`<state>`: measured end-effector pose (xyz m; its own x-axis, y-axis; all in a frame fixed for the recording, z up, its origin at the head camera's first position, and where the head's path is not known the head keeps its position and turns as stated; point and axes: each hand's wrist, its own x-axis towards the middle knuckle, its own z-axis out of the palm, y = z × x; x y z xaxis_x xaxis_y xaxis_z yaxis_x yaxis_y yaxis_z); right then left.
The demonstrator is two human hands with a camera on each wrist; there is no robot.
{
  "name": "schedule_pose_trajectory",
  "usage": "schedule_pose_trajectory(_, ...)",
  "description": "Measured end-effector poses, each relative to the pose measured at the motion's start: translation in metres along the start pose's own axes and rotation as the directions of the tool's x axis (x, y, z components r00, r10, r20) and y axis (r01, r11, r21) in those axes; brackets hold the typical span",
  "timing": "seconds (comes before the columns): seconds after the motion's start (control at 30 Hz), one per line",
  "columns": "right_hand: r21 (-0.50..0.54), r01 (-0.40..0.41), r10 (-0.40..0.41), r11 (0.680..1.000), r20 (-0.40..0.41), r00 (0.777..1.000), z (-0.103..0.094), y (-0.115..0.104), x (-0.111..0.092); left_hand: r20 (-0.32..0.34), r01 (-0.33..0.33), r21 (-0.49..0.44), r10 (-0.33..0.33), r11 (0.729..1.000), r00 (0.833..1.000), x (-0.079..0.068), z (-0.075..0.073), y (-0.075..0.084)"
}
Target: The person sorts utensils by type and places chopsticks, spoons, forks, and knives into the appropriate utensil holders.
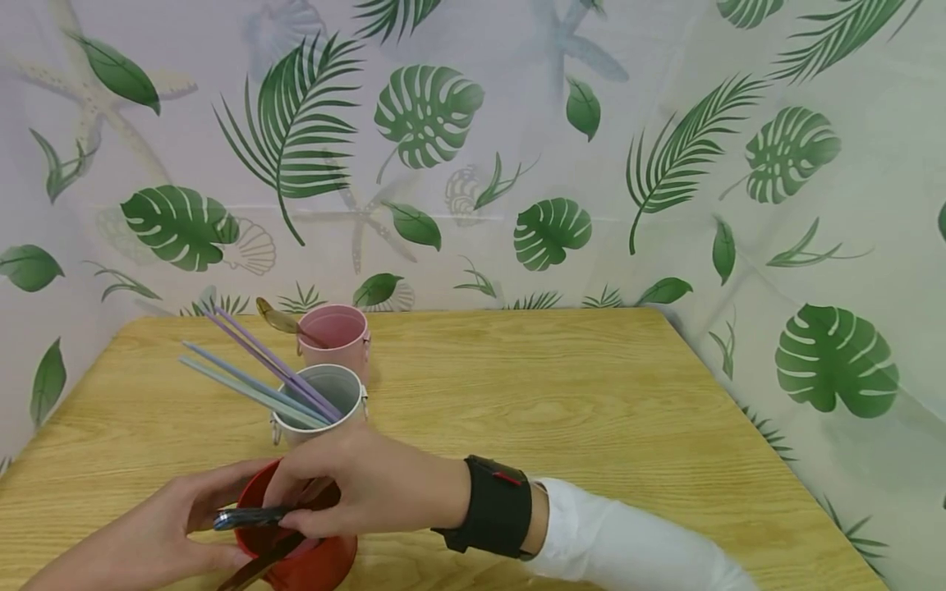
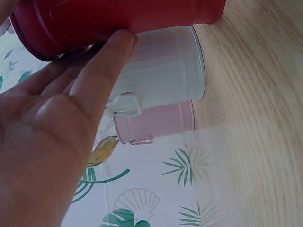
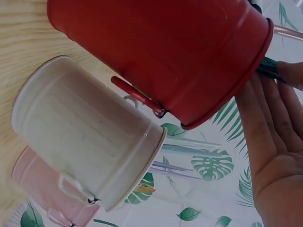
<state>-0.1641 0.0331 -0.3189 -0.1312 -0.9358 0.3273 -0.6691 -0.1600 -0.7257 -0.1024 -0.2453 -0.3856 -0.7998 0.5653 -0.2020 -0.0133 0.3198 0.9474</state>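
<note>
My left hand (image 1: 158,529) grips the side of a red bucket (image 1: 325,566), fingers behind it and thumb at the front. In the left wrist view a finger lies along the red wall (image 2: 118,19). Over the bucket's mouth, my right hand (image 1: 347,484) pinches a slim dark item with a shiny end (image 1: 251,517); its kind is unclear. A dark green part of it (image 3: 269,66) shows at the rim in the right wrist view. A brown, glossy handle-like piece (image 1: 262,562) leans out over the near rim. The bucket's inside is mostly hidden by my right hand.
Right behind the red bucket stands a white bucket (image 1: 355,402) with purple, blue and green sticks (image 1: 254,390) leaning left. Farther back is a pink bucket (image 1: 336,355) holding an amber spoon (image 1: 277,316). All stand on a wooden table (image 1: 554,394) before a leaf-print cloth (image 1: 473,189).
</note>
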Motion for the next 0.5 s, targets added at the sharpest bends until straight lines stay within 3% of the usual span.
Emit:
schedule_pose_trajectory(0.3,-0.150,-0.034,0.045,0.988,0.068,0.997,0.005,-0.004,0.015,0.007,-0.031,0.022,0.031,0.999,0.999,0.000,-0.001,0.002)
schedule_pose_trajectory(0.4,-0.137,-0.029,0.040,0.990,0.075,0.996,0.007,-0.004,0.018,0.020,-0.045,-0.006,0.045,0.999,0.999,0.001,-0.002,0.004)
schedule_pose_trajectory(0.5,-0.127,-0.013,0.023,0.992,0.077,0.997,0.007,-0.004,0.020,0.025,-0.103,-0.003,0.103,0.995,0.994,0.001,-0.001,0.005)
